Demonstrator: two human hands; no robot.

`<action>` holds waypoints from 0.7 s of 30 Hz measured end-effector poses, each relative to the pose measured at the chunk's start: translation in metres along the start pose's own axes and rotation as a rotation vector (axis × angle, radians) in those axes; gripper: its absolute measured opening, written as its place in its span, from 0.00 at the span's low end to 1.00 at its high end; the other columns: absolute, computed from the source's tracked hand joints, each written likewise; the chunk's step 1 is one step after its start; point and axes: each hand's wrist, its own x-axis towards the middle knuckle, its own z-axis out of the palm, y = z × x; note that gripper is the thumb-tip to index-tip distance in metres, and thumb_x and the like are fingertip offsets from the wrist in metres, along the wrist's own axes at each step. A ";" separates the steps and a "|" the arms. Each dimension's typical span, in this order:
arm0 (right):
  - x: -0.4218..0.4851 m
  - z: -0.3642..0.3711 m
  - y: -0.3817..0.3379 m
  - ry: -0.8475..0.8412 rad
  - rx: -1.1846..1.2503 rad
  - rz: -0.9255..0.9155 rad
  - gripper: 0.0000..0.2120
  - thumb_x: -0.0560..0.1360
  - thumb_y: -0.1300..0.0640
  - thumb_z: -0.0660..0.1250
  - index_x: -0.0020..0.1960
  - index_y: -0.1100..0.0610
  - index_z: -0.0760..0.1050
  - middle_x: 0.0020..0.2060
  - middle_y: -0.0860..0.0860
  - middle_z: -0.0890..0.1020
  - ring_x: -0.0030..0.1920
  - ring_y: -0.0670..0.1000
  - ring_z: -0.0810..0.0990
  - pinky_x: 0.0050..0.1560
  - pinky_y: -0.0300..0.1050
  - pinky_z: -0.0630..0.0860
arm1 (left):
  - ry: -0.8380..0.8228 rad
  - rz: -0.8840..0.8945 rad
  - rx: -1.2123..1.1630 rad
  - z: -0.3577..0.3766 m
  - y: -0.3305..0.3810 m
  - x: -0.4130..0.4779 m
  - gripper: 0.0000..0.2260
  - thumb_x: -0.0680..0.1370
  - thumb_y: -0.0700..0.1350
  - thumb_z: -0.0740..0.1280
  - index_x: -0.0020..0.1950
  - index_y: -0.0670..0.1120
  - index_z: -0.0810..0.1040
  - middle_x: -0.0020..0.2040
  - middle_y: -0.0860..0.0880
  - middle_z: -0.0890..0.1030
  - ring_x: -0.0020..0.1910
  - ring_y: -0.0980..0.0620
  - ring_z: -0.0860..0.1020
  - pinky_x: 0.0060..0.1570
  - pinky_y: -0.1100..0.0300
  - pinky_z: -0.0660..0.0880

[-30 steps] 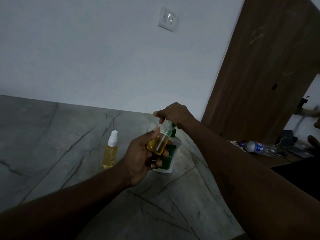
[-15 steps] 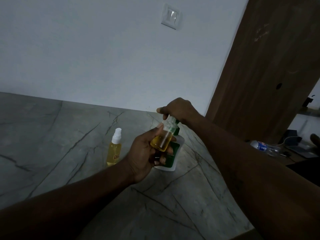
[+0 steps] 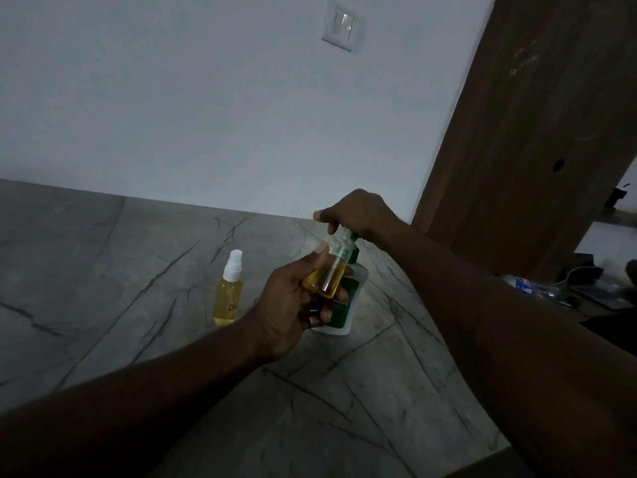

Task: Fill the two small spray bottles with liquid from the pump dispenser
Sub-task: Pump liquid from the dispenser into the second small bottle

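The left hand (image 3: 296, 305) grips the small clear uncapped spray bottle (image 3: 327, 274), fingers and thumb curled round its body, and tilts the open neck up under the spout. Just above it, the right hand (image 3: 358, 212) curls over the green head of the white pump dispenser with a green label (image 3: 346, 307), which stands directly behind the left hand. Over the last second neither hand has shifted its hold. The yellow liquid sits at about half height, with no clear rise to be seen, so the pumping looks under way and some way from finished. To the left of the left hand stands the second small spray bottle with a white spray cap (image 3: 229, 291). It is yellow nearly to the shoulder and probably already filled. It rests on the grey veined stone surface (image 3: 103, 270).
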 end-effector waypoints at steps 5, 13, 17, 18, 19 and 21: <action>0.004 0.012 0.006 -0.017 0.065 0.062 0.18 0.71 0.42 0.75 0.39 0.58 0.83 0.32 0.49 0.81 0.30 0.46 0.74 0.31 0.40 0.66 | 0.026 0.001 0.016 -0.001 0.000 -0.001 0.28 0.74 0.64 0.65 0.56 0.40 0.83 0.39 0.43 0.82 0.33 0.49 0.73 0.29 0.62 0.67; 0.001 0.008 0.005 0.006 0.046 0.030 0.20 0.72 0.41 0.73 0.42 0.59 0.84 0.33 0.49 0.81 0.32 0.46 0.75 0.32 0.40 0.67 | 0.031 0.011 0.000 -0.001 -0.001 0.000 0.24 0.74 0.63 0.65 0.51 0.44 0.86 0.40 0.43 0.82 0.35 0.48 0.73 0.31 0.60 0.66; 0.002 0.001 0.002 0.026 -0.007 -0.031 0.21 0.73 0.40 0.71 0.41 0.59 0.83 0.32 0.46 0.81 0.32 0.45 0.77 0.36 0.41 0.69 | 0.024 0.017 -0.024 0.002 0.003 -0.002 0.24 0.75 0.62 0.64 0.53 0.43 0.85 0.39 0.43 0.82 0.33 0.50 0.74 0.28 0.62 0.68; 0.003 0.002 0.004 0.023 0.013 -0.018 0.21 0.73 0.40 0.71 0.42 0.59 0.84 0.34 0.48 0.82 0.33 0.46 0.77 0.36 0.41 0.69 | 0.028 0.014 -0.022 0.002 0.003 -0.001 0.25 0.75 0.62 0.64 0.53 0.42 0.85 0.39 0.43 0.82 0.33 0.50 0.74 0.28 0.63 0.69; 0.004 0.005 0.006 0.016 0.042 0.001 0.21 0.73 0.40 0.72 0.43 0.60 0.84 0.36 0.50 0.82 0.34 0.47 0.77 0.35 0.42 0.69 | 0.033 0.013 -0.017 0.002 0.003 -0.001 0.25 0.76 0.62 0.64 0.54 0.41 0.85 0.39 0.43 0.82 0.33 0.50 0.74 0.28 0.63 0.68; 0.004 0.011 0.009 -0.004 0.089 0.047 0.21 0.72 0.40 0.73 0.43 0.60 0.83 0.38 0.52 0.83 0.34 0.48 0.77 0.33 0.41 0.68 | 0.039 0.010 -0.003 0.000 0.001 -0.001 0.26 0.75 0.62 0.64 0.54 0.41 0.84 0.39 0.42 0.82 0.34 0.49 0.74 0.29 0.62 0.68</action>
